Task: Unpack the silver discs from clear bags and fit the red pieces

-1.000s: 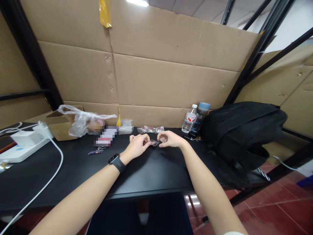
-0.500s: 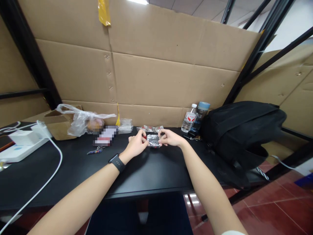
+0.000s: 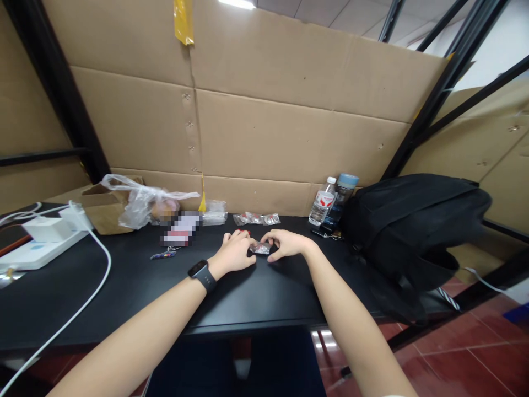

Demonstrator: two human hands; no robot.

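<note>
A small shiny clear plastic packet (image 3: 261, 249) lies low over the black table between my two hands. My left hand (image 3: 235, 252), with a dark watch on its wrist, is at the packet's left end; its fingers stretch forward and the thumb is apart. My right hand (image 3: 287, 243) arches over the packet's right end, with a gap between thumb and forefinger. What the packet contains is too small to make out. Just beyond my left fingers shows a bit of something red (image 3: 243, 231). Behind sits a row of several similar clear packets (image 3: 256, 219).
A water bottle (image 3: 322, 204) and a blue-lidded bottle (image 3: 344, 196) stand back right, beside a black backpack (image 3: 413, 231). On the left are a cardboard box (image 3: 103, 212), a knotted plastic bag (image 3: 142, 207), a keychain (image 3: 163, 255) and a white power strip (image 3: 45, 251) with cables.
Both hands have come slightly nearer and lower with the packet. Their pinch on its two sides has loosened, and the packet looks smaller and flatter to the table.
</note>
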